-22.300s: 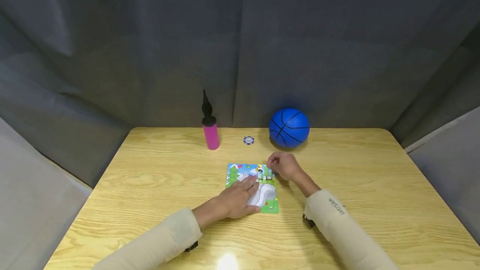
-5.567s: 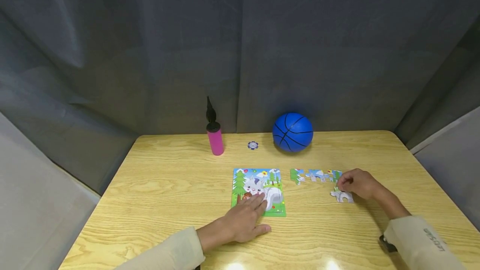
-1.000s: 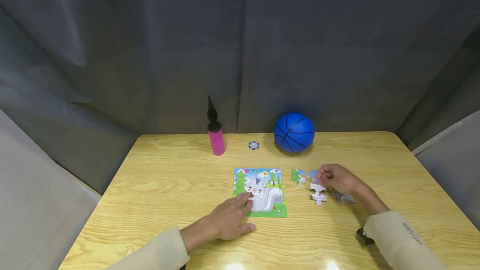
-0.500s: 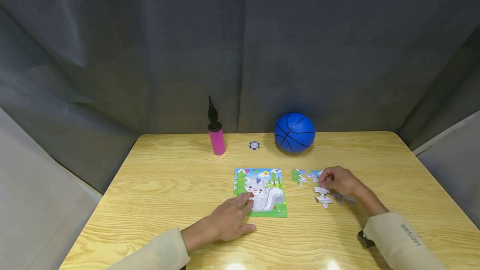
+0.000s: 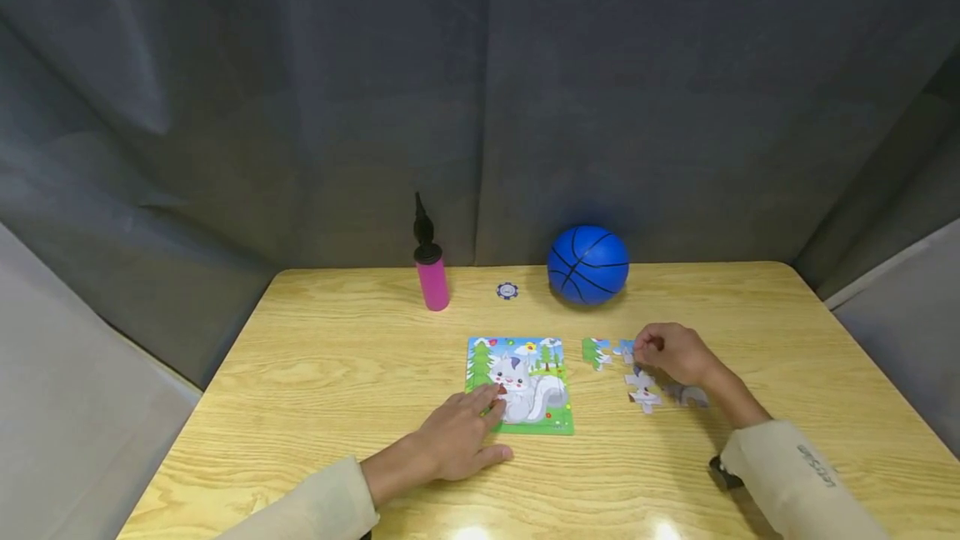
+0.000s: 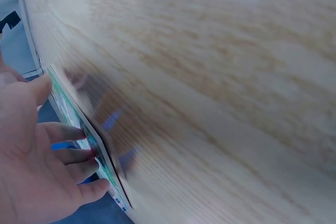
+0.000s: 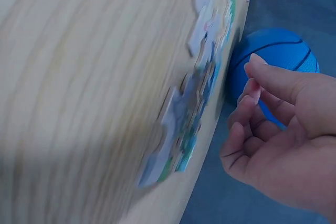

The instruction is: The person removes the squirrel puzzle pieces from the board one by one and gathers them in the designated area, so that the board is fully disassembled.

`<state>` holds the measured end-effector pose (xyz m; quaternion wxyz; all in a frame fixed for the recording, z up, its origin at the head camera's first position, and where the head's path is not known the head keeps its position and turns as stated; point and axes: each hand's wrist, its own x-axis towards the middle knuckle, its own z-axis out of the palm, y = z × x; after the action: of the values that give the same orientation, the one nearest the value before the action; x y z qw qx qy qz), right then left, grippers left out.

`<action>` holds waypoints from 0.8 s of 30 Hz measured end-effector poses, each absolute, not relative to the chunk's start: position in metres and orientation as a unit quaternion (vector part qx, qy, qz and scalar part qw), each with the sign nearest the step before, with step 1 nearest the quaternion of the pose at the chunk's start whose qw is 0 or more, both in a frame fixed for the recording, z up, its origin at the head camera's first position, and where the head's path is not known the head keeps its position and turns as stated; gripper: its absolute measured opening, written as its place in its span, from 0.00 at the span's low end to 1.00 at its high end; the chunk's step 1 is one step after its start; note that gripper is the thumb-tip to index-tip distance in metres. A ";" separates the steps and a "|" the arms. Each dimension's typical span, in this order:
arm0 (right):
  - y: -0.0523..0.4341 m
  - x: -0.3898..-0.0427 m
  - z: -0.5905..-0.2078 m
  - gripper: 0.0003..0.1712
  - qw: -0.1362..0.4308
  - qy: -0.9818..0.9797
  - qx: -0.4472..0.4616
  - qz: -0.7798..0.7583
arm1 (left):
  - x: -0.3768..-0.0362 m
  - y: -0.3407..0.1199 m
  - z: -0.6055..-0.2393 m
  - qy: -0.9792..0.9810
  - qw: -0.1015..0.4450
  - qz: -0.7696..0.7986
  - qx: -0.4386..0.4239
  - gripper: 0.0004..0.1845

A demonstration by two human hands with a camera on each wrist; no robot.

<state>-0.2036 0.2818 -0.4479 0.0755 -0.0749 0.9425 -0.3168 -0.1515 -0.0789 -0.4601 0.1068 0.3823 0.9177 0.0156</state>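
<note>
A square squirrel picture board lies on the table in the head view. My left hand rests with spread fingers on its near left corner. To its right lie loose jigsaw pieces: a green tree piece, a blue piece and a squirrel face piece. A grey tail piece lies partly under my right hand, which hovers over the group. In the right wrist view its fingers are loosely bent, thumb and forefinger apart, with nothing seen between them. Some pieces are hidden behind this hand.
A blue basketball sits at the table's back edge. Left of it lie a poker chip and a pink hand pump with a black nozzle. A dark curtain hangs behind the wooden table.
Over the last second the squirrel face piece has shifted and turned slightly beside the others, and my right hand has lifted off it. My left hand has stayed on the board.
</note>
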 end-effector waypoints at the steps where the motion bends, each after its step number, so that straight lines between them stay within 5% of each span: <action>1: 0.279 -0.204 -0.447 0.06 0.074 0.941 -0.077 -0.320 | -0.152 -0.079 -0.460 0.918 0.104 0.014 0.383 0.37; 24: 0.161 -0.222 -0.450 0.05 0.097 0.920 -0.129 -0.357 | -0.150 -0.097 -0.455 0.929 0.128 0.036 0.345 0.41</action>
<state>-0.2220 0.1615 -0.4504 0.0971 -0.1287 0.9199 -0.3574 -0.1503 -0.0971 -0.4554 0.1284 0.3447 0.9292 0.0360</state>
